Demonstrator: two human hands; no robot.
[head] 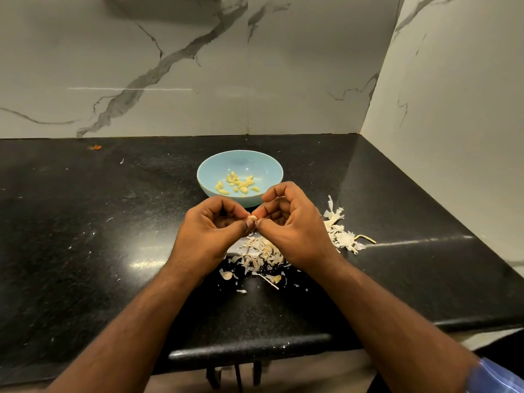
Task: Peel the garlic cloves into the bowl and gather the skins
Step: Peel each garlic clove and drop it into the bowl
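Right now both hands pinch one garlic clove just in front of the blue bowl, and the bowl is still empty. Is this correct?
Not quite: the head view shows the blue bowl already holding peeled cloves. The left hand and right hand do pinch one garlic clove in front of it.

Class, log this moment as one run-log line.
step: peeling | left hand and right hand: pinch small garlic clove | light blue bowl: peeled cloves | papery skins: black counter
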